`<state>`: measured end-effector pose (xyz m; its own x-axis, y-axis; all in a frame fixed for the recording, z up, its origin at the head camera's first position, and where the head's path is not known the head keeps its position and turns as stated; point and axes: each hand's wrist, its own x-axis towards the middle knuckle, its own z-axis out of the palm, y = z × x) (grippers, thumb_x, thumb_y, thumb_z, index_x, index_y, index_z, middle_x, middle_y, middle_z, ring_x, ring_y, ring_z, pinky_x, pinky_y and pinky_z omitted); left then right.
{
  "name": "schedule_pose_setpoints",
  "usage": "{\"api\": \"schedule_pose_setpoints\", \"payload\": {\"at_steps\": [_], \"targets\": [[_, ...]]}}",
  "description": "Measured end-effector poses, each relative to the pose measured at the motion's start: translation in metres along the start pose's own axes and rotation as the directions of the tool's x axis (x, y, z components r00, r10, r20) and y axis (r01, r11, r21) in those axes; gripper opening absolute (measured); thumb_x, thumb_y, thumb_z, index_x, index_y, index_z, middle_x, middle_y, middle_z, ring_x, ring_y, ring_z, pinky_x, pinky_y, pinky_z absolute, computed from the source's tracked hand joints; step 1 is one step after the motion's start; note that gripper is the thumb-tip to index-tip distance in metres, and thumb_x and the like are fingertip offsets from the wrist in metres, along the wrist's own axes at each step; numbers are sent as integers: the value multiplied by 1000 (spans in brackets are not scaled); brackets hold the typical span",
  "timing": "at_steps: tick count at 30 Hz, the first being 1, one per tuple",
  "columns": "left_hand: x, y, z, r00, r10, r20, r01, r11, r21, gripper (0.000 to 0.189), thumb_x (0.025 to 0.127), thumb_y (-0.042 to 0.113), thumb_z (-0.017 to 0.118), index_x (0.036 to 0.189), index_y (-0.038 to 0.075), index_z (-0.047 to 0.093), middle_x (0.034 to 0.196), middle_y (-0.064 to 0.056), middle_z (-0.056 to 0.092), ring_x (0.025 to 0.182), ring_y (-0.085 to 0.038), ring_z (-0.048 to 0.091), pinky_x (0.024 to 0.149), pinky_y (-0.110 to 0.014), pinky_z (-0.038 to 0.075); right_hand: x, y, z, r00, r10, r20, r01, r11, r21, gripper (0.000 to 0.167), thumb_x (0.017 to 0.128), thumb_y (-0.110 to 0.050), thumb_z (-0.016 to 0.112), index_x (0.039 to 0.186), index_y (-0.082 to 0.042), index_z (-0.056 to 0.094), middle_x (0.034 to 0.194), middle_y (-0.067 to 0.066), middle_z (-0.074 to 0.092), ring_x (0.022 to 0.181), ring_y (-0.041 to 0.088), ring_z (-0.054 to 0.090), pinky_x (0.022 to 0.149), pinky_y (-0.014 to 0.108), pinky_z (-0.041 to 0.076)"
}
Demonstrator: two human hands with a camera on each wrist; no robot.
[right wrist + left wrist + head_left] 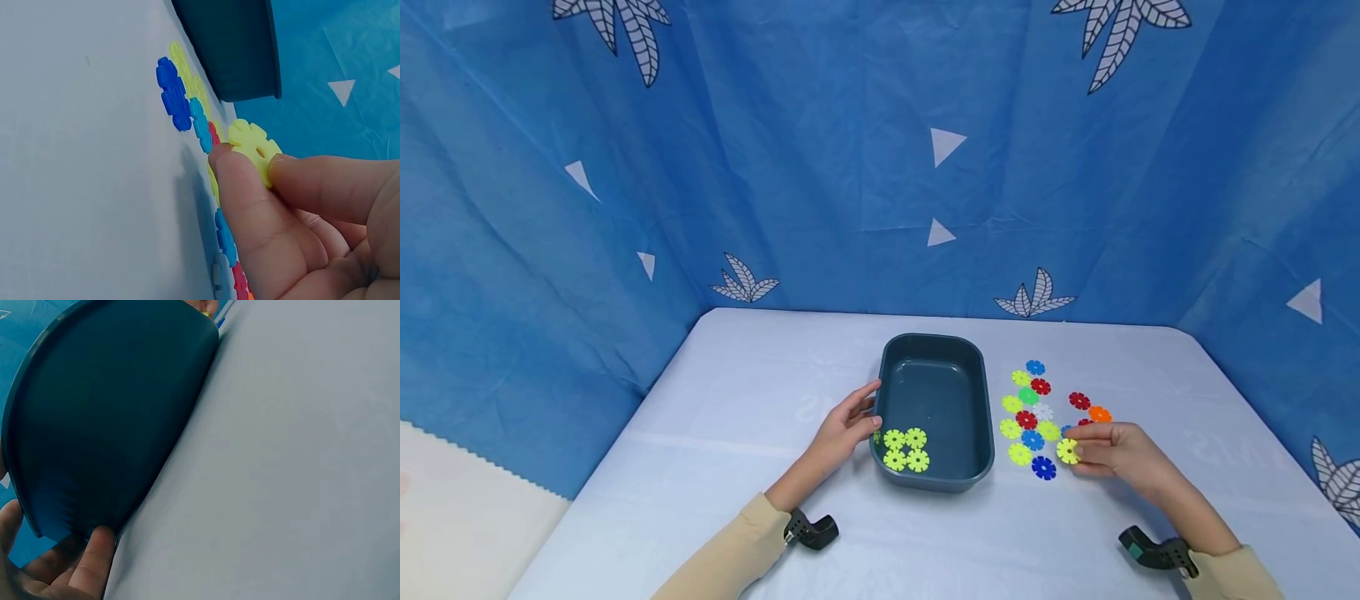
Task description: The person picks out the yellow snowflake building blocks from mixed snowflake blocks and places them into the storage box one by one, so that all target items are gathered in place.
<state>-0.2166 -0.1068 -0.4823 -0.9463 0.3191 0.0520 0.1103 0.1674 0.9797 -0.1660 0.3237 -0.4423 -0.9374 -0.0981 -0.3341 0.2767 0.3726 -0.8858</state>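
Between thumb and fingers, my right hand pinches a yellow snowflake disc, a flat notched plastic piece with a hole in its middle. It holds the disc above the right end of a group of snowflake discs on the table. My left hand touches the left outer side of a dark teal plastic bin, fingertips at the rim and outer wall. Inside the bin's near left corner lie several yellow discs.
Right of the bin, several loose discs lie flat: a dark blue disc, a white disc, an orange disc, plus yellow, red, green and light blue ones. A white cloth covers the table; a blue patterned curtain hangs behind.
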Motion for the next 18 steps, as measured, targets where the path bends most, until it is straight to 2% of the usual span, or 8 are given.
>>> {"api": "schedule_pose_setpoints", "payload": {"at_steps": [3, 12, 18], "targets": [[1, -1, 0, 1000, 1, 0, -1, 1000, -2, 60, 100, 16, 61, 157, 20, 41, 156, -23, 45, 140, -41, 51, 105, -48, 56, 0, 1, 0, 1000, 1, 1, -1, 1000, 17, 49, 95, -10, 70, 134, 15, 56, 110, 3, 77, 88, 10, 76, 78, 27, 64], [1, -1, 0, 1000, 7, 0, -7, 1000, -3, 60, 100, 15, 60, 157, 20, 41, 156, -24, 46, 139, -42, 52, 104, -47, 56, 1, 1, 2, 1000, 8, -1, -8, 1000, 30, 48, 94, -3, 69, 134, 17, 54, 109, 7, 77, 88, 10, 76, 79, 27, 64], [1, -2, 0, 1000, 14, 2, -14, 1000, -3, 61, 99, 14, 60, 157, 19, 41, 156, -24, 45, 139, -42, 52, 104, -46, 57, 2, 1, 2, 1000, 21, -4, -21, 999, 37, 43, 96, -3, 67, 134, 15, 56, 111, 5, 75, 88, 10, 76, 78, 27, 64]]}}
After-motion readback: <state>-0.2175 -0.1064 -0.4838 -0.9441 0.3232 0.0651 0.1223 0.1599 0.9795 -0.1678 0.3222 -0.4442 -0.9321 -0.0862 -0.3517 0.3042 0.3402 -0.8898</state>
